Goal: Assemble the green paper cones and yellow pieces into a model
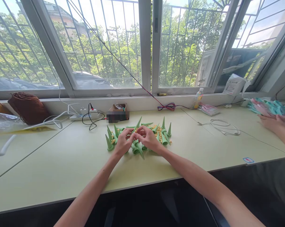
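Note:
Above a pile on the table, my left hand (123,142) and my right hand (148,139) meet with their fingers closed. A pointed green plastic spike (138,122) sticks up from between the fingertips, tip upward. A bit of yellow shows at its lower end, but the fingers hide most of that part. Around my hands are several more green spikes, some upright like the one at the left (108,143), others lying down like the one in front (139,150). Small yellow pieces (156,128) are scattered among them.
Behind the pile stands a small open box (123,115), with a power strip (85,116) and cables to its left. A coiled red-black cable (167,107), a bottle (198,98) and a white cable (224,127) lie rightward. Another person's hands (273,123) touch plastic bags (270,107) at far right.

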`<state>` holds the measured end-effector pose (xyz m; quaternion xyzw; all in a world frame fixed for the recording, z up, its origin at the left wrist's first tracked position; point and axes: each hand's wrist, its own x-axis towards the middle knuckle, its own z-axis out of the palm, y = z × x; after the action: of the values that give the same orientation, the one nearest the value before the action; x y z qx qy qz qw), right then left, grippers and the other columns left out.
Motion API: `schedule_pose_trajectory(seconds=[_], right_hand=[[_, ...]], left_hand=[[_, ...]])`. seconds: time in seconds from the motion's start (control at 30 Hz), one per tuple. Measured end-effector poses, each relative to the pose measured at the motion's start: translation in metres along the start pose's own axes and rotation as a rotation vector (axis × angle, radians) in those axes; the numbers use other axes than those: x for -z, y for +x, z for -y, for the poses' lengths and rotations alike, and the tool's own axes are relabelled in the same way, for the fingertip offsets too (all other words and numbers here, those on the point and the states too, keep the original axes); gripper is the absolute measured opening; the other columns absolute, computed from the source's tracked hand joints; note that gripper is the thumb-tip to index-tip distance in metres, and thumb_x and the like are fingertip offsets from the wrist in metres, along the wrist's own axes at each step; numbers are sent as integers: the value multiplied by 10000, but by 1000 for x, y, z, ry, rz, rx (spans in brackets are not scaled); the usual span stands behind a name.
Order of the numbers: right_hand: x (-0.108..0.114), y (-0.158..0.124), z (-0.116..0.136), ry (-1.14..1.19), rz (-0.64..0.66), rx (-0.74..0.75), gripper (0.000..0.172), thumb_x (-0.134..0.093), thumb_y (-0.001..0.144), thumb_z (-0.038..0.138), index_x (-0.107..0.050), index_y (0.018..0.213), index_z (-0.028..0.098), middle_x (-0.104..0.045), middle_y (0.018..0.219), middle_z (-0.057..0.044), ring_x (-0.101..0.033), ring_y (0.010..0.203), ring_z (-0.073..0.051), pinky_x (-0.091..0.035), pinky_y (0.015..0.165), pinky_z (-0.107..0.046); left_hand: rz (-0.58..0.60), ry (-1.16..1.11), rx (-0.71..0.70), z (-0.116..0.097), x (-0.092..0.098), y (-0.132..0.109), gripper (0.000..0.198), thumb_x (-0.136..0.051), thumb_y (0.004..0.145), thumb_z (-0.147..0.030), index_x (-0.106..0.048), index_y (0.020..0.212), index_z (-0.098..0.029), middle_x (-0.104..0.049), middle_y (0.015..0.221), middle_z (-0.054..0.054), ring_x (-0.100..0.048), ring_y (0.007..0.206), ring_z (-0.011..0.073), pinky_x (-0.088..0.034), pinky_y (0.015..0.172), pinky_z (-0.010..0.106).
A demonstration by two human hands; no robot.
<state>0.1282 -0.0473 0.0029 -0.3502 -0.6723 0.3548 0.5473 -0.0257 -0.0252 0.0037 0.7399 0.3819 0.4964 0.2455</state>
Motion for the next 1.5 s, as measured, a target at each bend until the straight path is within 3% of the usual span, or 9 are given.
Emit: schedule_pose_trajectory(seconds=[0.2, 0.47, 0.7, 1.2, 1.5], right_hand=[[3, 0, 3, -73, 14, 18, 287, -586, 878, 474, -530, 923, 196, -690, 780, -29, -660, 724, -155, -521, 662, -274], [8, 6, -1, -258, -152, 83, 260, -485, 937, 438, -561, 882, 195, -667, 816, -37, -630, 703, -154, -476, 633, -263], [13, 8, -9, -404, -242, 101, 167, -483, 924, 337, -559, 863, 202, -648, 761, -24, -585, 651, -150, -437, 637, -267], [12, 8, -11, -470, -253, 89, 135, -474, 910, 286, -543, 833, 199, -642, 759, -23, -550, 624, -146, -403, 619, -264], [11, 8, -11, -499, -259, 106, 139, -472, 914, 270, -531, 815, 194, -625, 728, -3, -532, 607, -130, -385, 612, -250]], left_hand=[[5, -7, -19, 4, 0, 0, 388, -606, 833, -453, -639, 1067, -145, -653, 1003, 99, -669, 830, 197, -588, 732, 347], [-187, 311, -131, -2, 2, 0, 263, -607, 808, -395, -658, 932, -169, -662, 849, 53, -629, 720, 183, -530, 734, 339], [-237, 211, 21, -2, 3, 0, 311, -651, 775, -433, -639, 929, -164, -698, 825, 62, -647, 718, 193, -527, 709, 328], [-68, 444, -85, 10, 1, -1, 207, -645, 767, -386, -648, 806, -183, -669, 760, 51, -607, 694, 202, -480, 681, 326], [54, 526, -106, 10, 1, -3, 300, -578, 844, -453, -681, 831, -171, -657, 755, 52, -604, 729, 203, -464, 689, 315]])
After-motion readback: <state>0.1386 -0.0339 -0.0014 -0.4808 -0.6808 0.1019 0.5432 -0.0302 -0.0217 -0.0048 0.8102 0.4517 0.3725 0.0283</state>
